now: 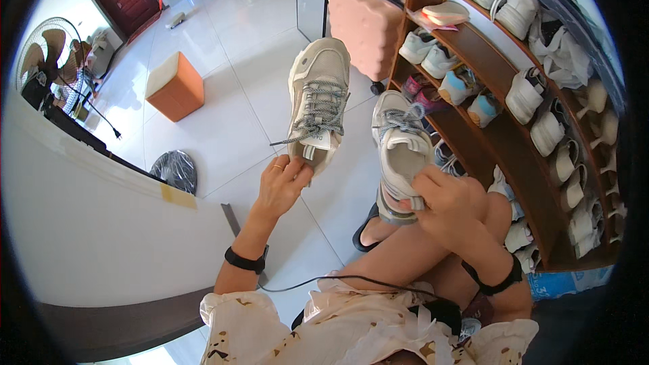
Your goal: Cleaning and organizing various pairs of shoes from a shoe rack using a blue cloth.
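Observation:
My left hand (pixel 286 182) grips the heel of a beige sneaker (pixel 323 73), its toe pointing away from me. Grey speckled laces are tied in a bow on this shoe, and its tongue bears writing. In my right hand (pixel 441 197) is the matching sneaker (pixel 403 154), pinched at the heel tab, with its pale insole showing through the collar. Both shoes are held in the air, apart from each other, over the tiled floor and my crossed legs. The fingers inside the left shoe's collar are partly hidden.
To the right stands a wooden shoe rack (pixel 492 137) with several pairs of shoes. A pink suitcase (pixel 365 28) is beside it. On the white tiles are an orange stool (pixel 176 88) and a plastic-wrapped dark object (pixel 175 170). A fan (pixel 53 63) stands at the left. A black cable (pixel 355 278) crosses my lap.

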Demonstrator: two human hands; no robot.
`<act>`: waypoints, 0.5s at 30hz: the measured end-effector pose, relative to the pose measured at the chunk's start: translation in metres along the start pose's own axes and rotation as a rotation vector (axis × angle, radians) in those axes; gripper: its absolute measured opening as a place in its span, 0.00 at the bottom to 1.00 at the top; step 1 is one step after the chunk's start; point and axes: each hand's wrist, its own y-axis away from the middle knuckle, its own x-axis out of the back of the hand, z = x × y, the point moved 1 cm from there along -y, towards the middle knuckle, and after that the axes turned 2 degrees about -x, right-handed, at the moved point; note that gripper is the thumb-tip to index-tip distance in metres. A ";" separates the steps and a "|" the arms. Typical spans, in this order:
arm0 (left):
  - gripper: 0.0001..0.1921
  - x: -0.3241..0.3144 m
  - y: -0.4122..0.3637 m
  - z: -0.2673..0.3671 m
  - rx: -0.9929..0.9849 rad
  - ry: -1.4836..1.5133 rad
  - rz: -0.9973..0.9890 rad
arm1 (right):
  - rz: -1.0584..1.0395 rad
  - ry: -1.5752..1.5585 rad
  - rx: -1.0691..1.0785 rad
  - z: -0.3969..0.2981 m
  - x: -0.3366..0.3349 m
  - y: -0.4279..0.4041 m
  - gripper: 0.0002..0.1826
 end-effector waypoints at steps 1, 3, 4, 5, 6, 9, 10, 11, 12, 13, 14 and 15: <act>0.11 -0.001 0.006 0.000 0.007 0.003 -0.007 | -0.008 -0.005 -0.002 0.000 -0.006 -0.001 0.11; 0.10 -0.003 0.014 -0.004 0.009 -0.023 -0.023 | -0.103 0.073 0.017 -0.002 -0.016 -0.005 0.10; 0.10 -0.005 0.018 -0.006 0.012 -0.019 -0.025 | -0.108 0.072 0.015 0.000 -0.022 -0.005 0.10; 0.10 -0.007 0.022 -0.007 0.007 -0.015 -0.024 | -0.096 0.103 0.044 0.003 -0.030 -0.004 0.10; 0.10 -0.009 0.025 -0.008 0.001 -0.009 -0.023 | -0.084 0.135 0.072 0.005 -0.036 -0.003 0.10; 0.10 -0.015 0.034 -0.008 0.046 0.016 -0.075 | -0.091 0.192 0.150 0.006 -0.047 0.001 0.11; 0.10 -0.017 0.037 -0.008 0.046 0.030 -0.076 | -0.099 0.197 0.140 0.008 -0.051 0.004 0.11; 0.09 -0.018 0.040 -0.008 0.072 0.055 -0.100 | -0.066 0.267 0.185 0.011 -0.058 0.006 0.11; 0.09 -0.020 0.043 -0.007 0.097 0.079 -0.125 | -0.032 0.337 0.231 0.012 -0.061 0.009 0.11; 0.09 -0.024 0.046 -0.004 0.098 0.085 -0.128 | -0.037 0.336 0.226 0.012 -0.061 0.011 0.11; 0.09 -0.029 0.052 -0.002 0.145 0.097 -0.152 | -0.024 0.347 0.233 0.010 -0.061 0.014 0.10; 0.09 -0.035 0.059 -0.001 0.191 0.108 -0.176 | -0.011 0.357 0.241 0.009 -0.061 0.016 0.09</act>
